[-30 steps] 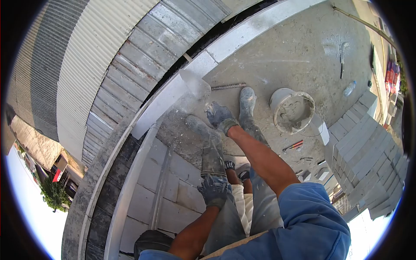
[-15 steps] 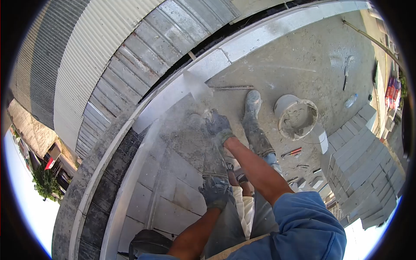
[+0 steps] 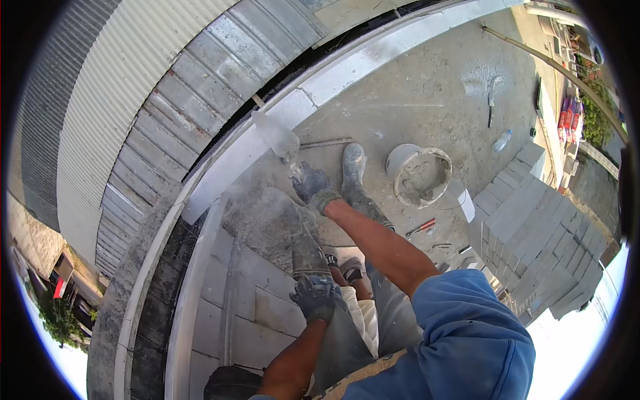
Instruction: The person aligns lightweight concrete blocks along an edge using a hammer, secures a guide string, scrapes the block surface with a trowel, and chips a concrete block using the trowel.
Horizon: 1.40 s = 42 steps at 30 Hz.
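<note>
My right hand [image 3: 311,183], in a dusty grey glove, is closed round the handle of a trowel [image 3: 275,139]. The trowel's broad blade points up and left, over the pale top of the low block wall [image 3: 230,170]; whether it touches is unclear. My left hand [image 3: 313,297], also gloved, lies on my left leg near the boot top, fingers spread and holding nothing. Dust hangs around the left boot [image 3: 303,233]. To the right of my right hand, beyond the other boot [image 3: 355,163], stands a bucket [image 3: 398,162] with grey mortar [image 3: 423,179] inside.
Red-handled pliers [image 3: 421,227] lie on the concrete floor below the bucket. A long bar [image 3: 325,143] lies near the wall. Grey blocks [image 3: 540,227] are stacked at the right. A plastic bottle [image 3: 502,140] lies farther off. Metal roofing sheets [image 3: 193,93] slope beyond the wall.
The trowel has swung up and left, its blade now clearly visible over the wall. My left hand stays on the leg. The whole view has shifted, moving the scene leftward.
</note>
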Each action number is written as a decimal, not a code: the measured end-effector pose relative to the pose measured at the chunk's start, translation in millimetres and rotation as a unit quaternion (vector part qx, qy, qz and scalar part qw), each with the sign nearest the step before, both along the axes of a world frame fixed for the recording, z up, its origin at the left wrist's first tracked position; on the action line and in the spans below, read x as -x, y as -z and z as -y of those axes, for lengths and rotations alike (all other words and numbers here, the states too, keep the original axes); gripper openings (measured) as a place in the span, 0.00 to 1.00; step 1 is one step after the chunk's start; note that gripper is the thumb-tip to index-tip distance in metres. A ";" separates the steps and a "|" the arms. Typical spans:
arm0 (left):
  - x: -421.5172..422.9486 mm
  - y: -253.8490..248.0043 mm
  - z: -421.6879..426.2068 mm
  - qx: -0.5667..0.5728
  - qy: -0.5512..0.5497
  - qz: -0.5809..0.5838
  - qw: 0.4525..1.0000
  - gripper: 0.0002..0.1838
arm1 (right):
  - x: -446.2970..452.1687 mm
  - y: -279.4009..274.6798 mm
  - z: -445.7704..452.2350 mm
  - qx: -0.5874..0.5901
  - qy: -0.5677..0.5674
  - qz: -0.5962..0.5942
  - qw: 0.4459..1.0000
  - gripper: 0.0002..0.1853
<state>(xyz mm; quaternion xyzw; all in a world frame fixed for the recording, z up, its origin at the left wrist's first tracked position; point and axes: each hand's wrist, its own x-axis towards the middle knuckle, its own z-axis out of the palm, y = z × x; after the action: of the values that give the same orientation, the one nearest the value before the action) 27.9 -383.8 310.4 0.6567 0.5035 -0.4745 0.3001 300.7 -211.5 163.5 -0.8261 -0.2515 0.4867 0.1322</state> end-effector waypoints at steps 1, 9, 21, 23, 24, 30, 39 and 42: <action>-8.2 -2.6 -8.0 0.002 -0.003 -0.005 1.000 0.49 | -25.9 3.5 -7.7 0.005 0.052 0.003 0.999 0.22; -1.4 -6.8 -4.5 0.006 0.024 0.030 0.999 0.48 | 49.8 30.9 -15.8 0.011 0.081 0.029 0.996 0.31; -2.9 -0.8 -13.2 0.029 0.116 0.000 0.993 0.48 | -21.6 25.4 -40.9 -0.035 0.158 0.019 0.987 0.27; -0.5 1.7 -6.5 0.006 0.104 0.007 0.995 0.50 | 17.8 18.6 -36.0 -0.002 0.105 -0.018 0.994 0.27; -3.9 -1.2 -8.4 0.008 0.101 0.005 0.995 0.50 | 26.7 14.8 -32.5 0.000 0.088 -0.028 0.996 0.27; -18.2 -9.0 -29.1 0.029 0.019 -0.021 0.999 0.51 | -18.2 17.9 -30.6 -0.087 0.000 0.000 0.996 0.25; -9.3 5.2 -4.1 0.001 0.076 0.050 0.996 0.48 | 97.1 55.8 4.0 -0.175 -0.053 0.137 0.974 0.25; 25.7 4.1 -14.8 -0.053 0.077 0.038 0.995 0.49 | 79.6 -0.6 -36.6 0.005 -0.061 -0.124 0.990 0.23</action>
<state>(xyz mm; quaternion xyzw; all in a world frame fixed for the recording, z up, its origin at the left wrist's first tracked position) 2.2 -369.0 306.2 0.7262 0.4638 -0.4436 0.2466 221.1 -174.9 164.1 -0.7430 -0.2803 0.5939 0.1287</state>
